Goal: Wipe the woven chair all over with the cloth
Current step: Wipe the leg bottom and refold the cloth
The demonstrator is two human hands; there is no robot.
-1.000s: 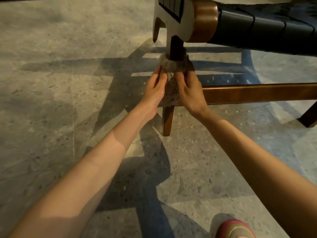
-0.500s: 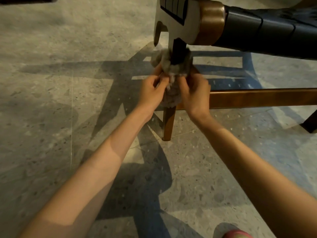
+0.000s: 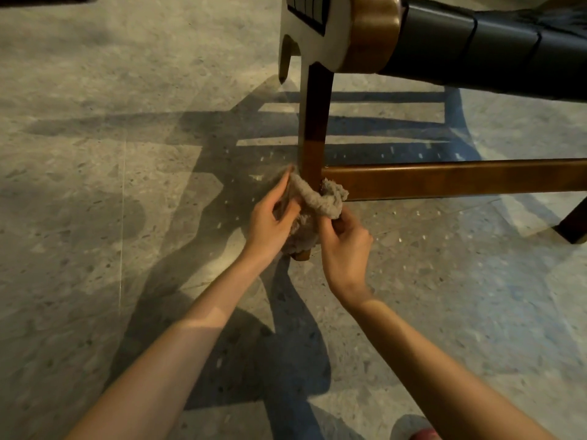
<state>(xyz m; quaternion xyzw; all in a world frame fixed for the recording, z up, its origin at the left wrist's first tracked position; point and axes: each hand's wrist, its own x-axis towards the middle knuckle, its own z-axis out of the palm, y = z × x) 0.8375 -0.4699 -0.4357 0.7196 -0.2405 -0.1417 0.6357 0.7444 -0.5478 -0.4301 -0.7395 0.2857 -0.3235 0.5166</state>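
Cloth (image 3: 320,201) is bunched round the low end of the chair leg (image 3: 313,128), right at and below where the side rail (image 3: 444,179) joins it, at the corner of the woven chair (image 3: 371,33) nearest the person. Left hand (image 3: 270,222) pinches one end on the leg's left. Right hand (image 3: 346,246) has its fingers curled on the other end, on the right.

The leg stands close to upright, long axis top to bottom, with its foot just poking out under the cloth onto the floor (image 3: 95,217). The rail runs level off to the right toward another leg (image 3: 575,223).

Loads of open floor left of the leg and back toward the person. To the right, the rail and the dark woven seat (image 3: 495,49) above it box things in.
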